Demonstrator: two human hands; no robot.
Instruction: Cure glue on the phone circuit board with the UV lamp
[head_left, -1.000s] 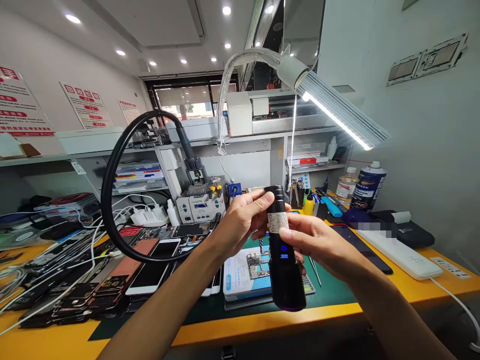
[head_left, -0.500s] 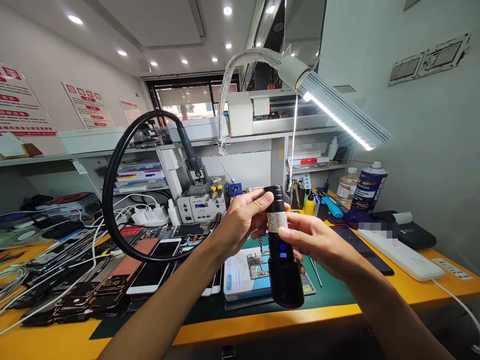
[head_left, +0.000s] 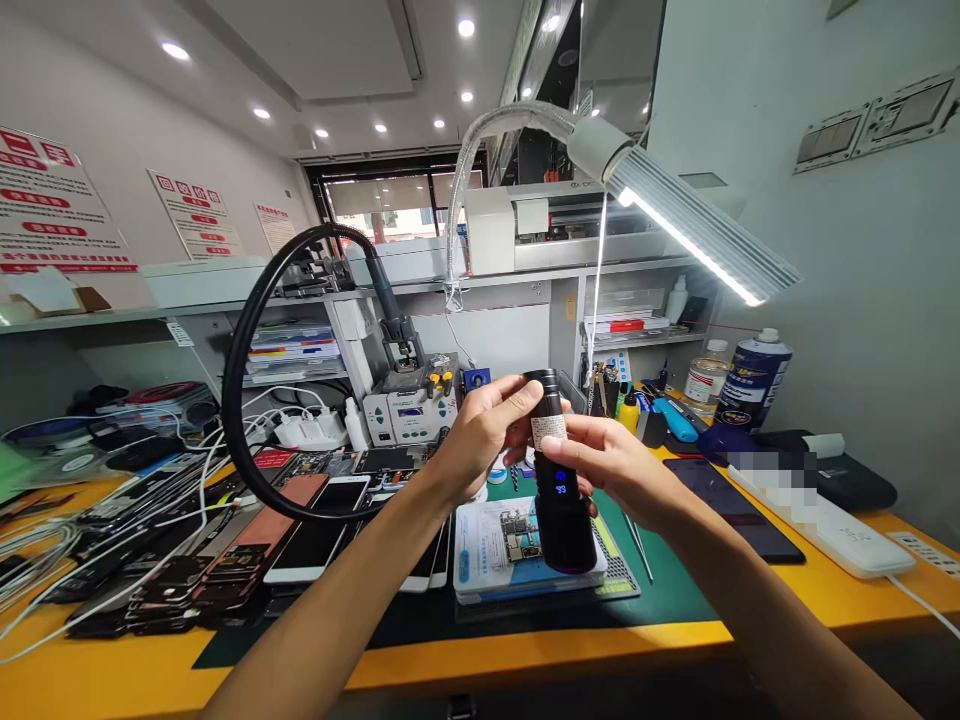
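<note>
Device (head_left: 566,525) is off the table, held in front of the box (head_left: 480,560) as seen from here. Left hand (head_left: 484,425) closed on its top end, right hand (head_left: 611,462) wrapped round the middle, thumb on the label (head_left: 547,428). Best: keep both grips firm, thumb off the lit display (head_left: 561,489). Most room: over the mat (head_left: 660,605), right of the box; mind the tweezers (head_left: 642,552). Left's tight: phones (head_left: 319,540), hose (head_left: 233,390). Table (head_left: 600,652) edge is near side.
</note>
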